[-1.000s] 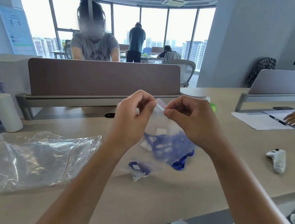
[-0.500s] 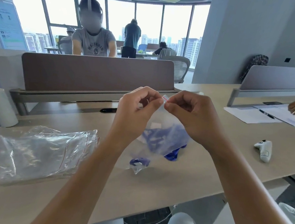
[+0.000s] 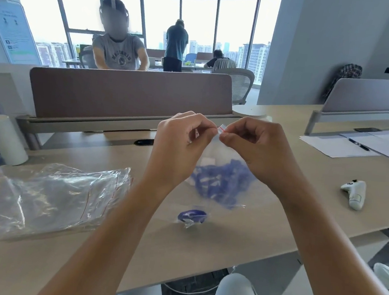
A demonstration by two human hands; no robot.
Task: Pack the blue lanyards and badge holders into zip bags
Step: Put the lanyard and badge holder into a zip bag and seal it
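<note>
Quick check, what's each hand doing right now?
Left hand: pinching the zip bag at its top edge.
Right hand: pinching the same top edge.

Both forearms are reaching up from six o'clock and converging at centre. The left hand [image 3: 179, 146] is curling its fingers, thumb and forefinger pinching toward three o'clock. The right hand [image 3: 256, 147] is mirroring it, pinching toward nine o'clock, the fingertips nearly touching.

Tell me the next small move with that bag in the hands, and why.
Probably slide the pinch along the strip to finish sealing. Both the left hand and the right hand pinch the top of the zip bag, held above the desk, blue contents already inside.
</note>
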